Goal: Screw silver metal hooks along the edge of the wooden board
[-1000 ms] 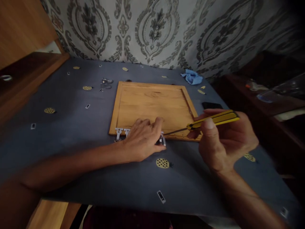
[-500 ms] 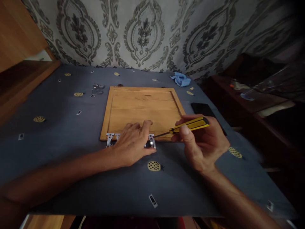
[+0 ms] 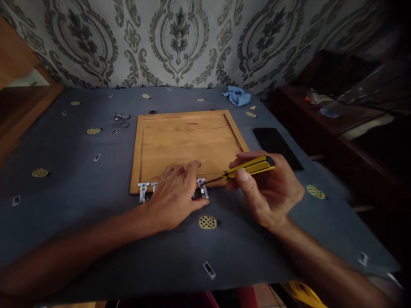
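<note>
A wooden cabinet door (image 3: 188, 141) with a raised frame lies flat on the cloth. Along its near edge sit silver metal hinges: one at the left corner (image 3: 143, 191), another partly covered, and one farther right (image 3: 202, 188). My left hand (image 3: 175, 194) is curled over the near edge, fingers bent on the wood and thumb against the right-hand hinge; what lies under the palm is hidden. In my right hand (image 3: 269, 188) is a yellow and black screwdriver (image 3: 248, 167), fingers closed round its handle. Its shaft slants down left, and the tip meets the right hinge's plate.
Loose small metal parts (image 3: 121, 119) lie left of the door. A black phone (image 3: 278, 147) rests to its right, and a crumpled blue cloth (image 3: 237, 96) is at the back. Wooden furniture (image 3: 19, 115) borders the left; a dark red surface (image 3: 308, 107) stands at right.
The screwdriver tip has shifted from the right hinge's outer edge onto its plate. My left hand keeps its place on the door while the whole view has turned slightly.
</note>
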`<state>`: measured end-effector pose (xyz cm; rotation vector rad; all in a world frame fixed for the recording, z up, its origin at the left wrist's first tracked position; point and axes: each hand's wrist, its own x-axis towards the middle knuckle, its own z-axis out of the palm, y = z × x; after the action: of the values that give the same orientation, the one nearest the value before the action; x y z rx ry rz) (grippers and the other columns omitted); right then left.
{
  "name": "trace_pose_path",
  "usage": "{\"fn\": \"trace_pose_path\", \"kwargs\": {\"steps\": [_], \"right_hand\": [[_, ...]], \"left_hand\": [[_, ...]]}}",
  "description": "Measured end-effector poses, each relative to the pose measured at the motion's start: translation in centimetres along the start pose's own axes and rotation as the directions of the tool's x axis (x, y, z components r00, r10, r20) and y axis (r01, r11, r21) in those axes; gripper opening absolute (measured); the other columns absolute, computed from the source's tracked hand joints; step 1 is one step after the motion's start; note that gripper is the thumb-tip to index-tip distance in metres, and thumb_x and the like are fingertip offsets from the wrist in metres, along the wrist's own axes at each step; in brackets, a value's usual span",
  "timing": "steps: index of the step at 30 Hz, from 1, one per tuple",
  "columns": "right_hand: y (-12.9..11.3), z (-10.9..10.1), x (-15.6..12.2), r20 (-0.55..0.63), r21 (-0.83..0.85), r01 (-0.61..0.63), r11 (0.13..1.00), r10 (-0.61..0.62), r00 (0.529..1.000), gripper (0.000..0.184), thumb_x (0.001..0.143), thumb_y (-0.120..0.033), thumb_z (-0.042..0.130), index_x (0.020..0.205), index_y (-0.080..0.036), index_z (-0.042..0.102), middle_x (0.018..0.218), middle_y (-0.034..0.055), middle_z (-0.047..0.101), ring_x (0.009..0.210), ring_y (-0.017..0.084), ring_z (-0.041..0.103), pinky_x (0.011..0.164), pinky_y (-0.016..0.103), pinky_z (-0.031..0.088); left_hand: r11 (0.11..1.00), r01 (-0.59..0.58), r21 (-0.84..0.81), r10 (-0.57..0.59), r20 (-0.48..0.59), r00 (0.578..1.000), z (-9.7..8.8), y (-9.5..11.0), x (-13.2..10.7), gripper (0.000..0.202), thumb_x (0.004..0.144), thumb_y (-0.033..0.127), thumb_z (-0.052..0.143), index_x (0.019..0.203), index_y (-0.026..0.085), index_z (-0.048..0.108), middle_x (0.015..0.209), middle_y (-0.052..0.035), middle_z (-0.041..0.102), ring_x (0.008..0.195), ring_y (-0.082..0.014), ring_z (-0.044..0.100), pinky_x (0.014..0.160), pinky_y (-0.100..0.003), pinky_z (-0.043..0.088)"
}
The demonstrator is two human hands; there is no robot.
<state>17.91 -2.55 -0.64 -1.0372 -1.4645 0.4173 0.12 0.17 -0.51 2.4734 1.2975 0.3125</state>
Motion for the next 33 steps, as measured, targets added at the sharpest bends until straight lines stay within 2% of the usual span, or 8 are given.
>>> {"fn": "trace_pose_path", "kwargs": {"steps": [7,13,18,23,26,29,33], "right_hand": [[0.4,-0.6,0.0,0.066,-0.054,0.109,0.993,-0.105,0.992,0.034,0.082,-0.015,0.069,0.113,-0.029,0.065,0.088,0.0,0.068,0.065,0.013,0.065,0.052,0.027,0.057],[0.4,-0.5,-0.2,0.087,-0.085,0.138,0.987,-0.131,0.988,0.037,0.082,-0.017,0.069,0.116,-0.029,0.063,0.089,0.0021,0.069,0.074,0.018,0.066,0.057,0.031,0.059],[0.6,-0.6,0.0,0.078,-0.09,0.16,0.983,-0.153,0.985,0.04,0.078,-0.014,0.073,0.114,-0.03,0.064,0.091,0.0014,0.07,0.074,0.017,0.067,0.055,0.03,0.058],[0.7,-0.4,0.4,0.064,-0.051,0.092,0.994,-0.088,0.994,0.034,0.08,-0.014,0.071,0.109,-0.031,0.065,0.089,-0.0006,0.069,0.061,0.013,0.063,0.048,0.028,0.055],[0.3,-0.3,0.8,0.084,-0.041,0.117,0.992,-0.113,0.99,0.03,0.08,-0.015,0.071,0.104,-0.032,0.066,0.084,-0.0007,0.068,0.061,0.014,0.063,0.046,0.029,0.054],[-0.3,-0.4,1.2,0.152,-0.033,0.198,0.98,-0.191,0.97,0.03,0.078,-0.016,0.072,0.104,-0.03,0.067,0.081,0.0011,0.069,0.066,0.018,0.065,0.05,0.032,0.056],[-0.8,-1.0,1.8,0.334,-0.012,0.263,0.965,-0.244,0.911,0.039,0.079,-0.016,0.07,0.115,-0.03,0.066,0.085,0.0034,0.073,0.069,0.021,0.068,0.051,0.034,0.057]], "left_hand": [[1.0,-0.022,-0.006,0.022,0.024,0.999,-0.2,-0.1,0.0,0.063,0.078,0.039,0.076,0.125,0.016,0.041,0.107,-0.0108,0.068,0.103,-0.0314,0.063,0.09,-0.046,0.046],[1.0,-0.03,-0.005,0.03,0.035,0.999,-0.2,-0.2,0.0,0.061,0.08,0.04,0.073,0.126,0.017,0.04,0.106,-0.0099,0.068,0.103,-0.0309,0.062,0.089,-0.045,0.045],[0.999,-0.04,0.018,0.039,0.048,0.998,-0.4,-0.1,0.0,0.058,0.081,0.041,0.073,0.123,0.015,0.042,0.105,-0.0111,0.068,0.103,-0.0315,0.062,0.088,-0.045,0.045],[0.998,-0.053,0.026,0.052,0.046,0.998,-0.4,-0.2,0.0,0.055,0.081,0.041,0.073,0.12,0.015,0.043,0.106,-0.0105,0.068,0.102,-0.0308,0.062,0.088,-0.044,0.045],[0.999,-0.046,0.025,0.044,0.051,0.998,-0.4,-0.2,0.0,0.054,0.082,0.041,0.072,0.12,0.016,0.043,0.105,-0.0106,0.068,0.101,-0.0308,0.061,0.088,-0.044,0.045],[0.998,-0.055,0.018,0.054,0.041,0.998,-0.3,-0.3,0.0,0.056,0.082,0.04,0.071,0.122,0.015,0.041,0.105,-0.0107,0.067,0.102,-0.0311,0.061,0.088,-0.044,0.045],[0.997,-0.071,0.012,0.07,0.035,0.997,-0.1,-0.4,-0.1,0.055,0.083,0.043,0.069,0.122,0.017,0.041,0.104,-0.0092,0.067,0.102,-0.0305,0.061,0.088,-0.044,0.044]]}}
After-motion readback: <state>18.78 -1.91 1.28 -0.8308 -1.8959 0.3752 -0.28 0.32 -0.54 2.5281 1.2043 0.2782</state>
